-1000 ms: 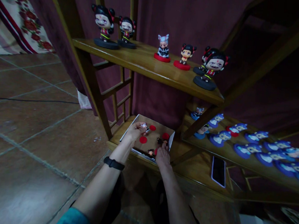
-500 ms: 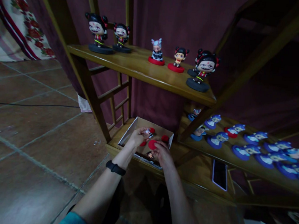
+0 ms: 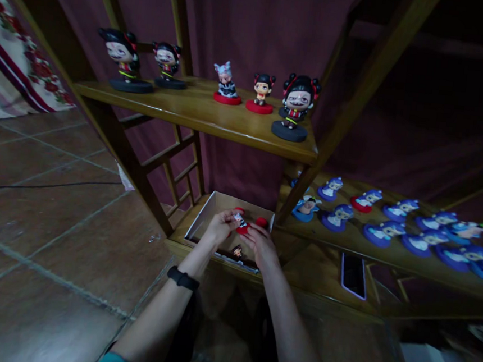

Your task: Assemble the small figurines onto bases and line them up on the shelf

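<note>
Over an open cardboard box [image 3: 199,217] on the low shelf, my left hand [image 3: 221,225] is closed on a small white-and-black figurine [image 3: 240,220]. My right hand [image 3: 260,242] pinches a round red base [image 3: 243,229], held right under the figurine's lower end. The two parts look in contact, though fingers partly cover the join. Inside the box lie a small black-haired figurine [image 3: 237,251] near the front wall and red bases, one of them a red disc [image 3: 261,222] at the right side.
On the upper shelf [image 3: 197,109] stand several figurines on black or red bases. Several blue figurines [image 3: 340,216] fill the lower right shelf. A phone with a pale purple edge [image 3: 354,275] lies on the wooden ledge below. Wooden posts [image 3: 360,84] frame the unit.
The red base in my right hand has come up against the figurine in my left hand; before, they were apart. The view has shifted slightly right.
</note>
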`<state>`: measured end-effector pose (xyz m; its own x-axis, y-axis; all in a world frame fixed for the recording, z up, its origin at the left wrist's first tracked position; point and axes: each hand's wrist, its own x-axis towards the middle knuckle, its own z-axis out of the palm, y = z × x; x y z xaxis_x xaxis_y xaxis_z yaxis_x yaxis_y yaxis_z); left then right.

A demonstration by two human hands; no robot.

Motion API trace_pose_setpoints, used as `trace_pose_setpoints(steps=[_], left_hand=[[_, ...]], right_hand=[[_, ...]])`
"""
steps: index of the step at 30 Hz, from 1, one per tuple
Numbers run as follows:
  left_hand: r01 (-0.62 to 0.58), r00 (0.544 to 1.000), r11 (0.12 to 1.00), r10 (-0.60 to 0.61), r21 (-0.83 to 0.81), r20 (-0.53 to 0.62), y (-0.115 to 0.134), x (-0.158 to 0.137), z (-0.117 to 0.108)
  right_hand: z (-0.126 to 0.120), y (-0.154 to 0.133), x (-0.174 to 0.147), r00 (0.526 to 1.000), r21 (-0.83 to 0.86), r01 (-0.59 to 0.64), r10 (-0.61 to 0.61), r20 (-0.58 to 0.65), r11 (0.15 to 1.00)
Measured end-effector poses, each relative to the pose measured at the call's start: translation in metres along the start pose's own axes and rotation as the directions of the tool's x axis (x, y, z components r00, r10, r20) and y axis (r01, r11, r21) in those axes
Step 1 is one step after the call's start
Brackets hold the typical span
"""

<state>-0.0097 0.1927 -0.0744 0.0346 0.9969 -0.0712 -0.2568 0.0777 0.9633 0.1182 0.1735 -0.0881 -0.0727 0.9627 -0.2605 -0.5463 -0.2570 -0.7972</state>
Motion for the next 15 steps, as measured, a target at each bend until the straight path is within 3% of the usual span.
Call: trace_pose_setpoints(steps=[15], left_hand=[[-0.091, 0.995, 0.994, 0.094, 0.058, -0.041, -0.0058, 0.005, 0.0095]], right_hand=[[-0.0025, -0.008, -0.0026, 1.0, -0.039, 0.021, -0.021, 0.008, 0.999]])
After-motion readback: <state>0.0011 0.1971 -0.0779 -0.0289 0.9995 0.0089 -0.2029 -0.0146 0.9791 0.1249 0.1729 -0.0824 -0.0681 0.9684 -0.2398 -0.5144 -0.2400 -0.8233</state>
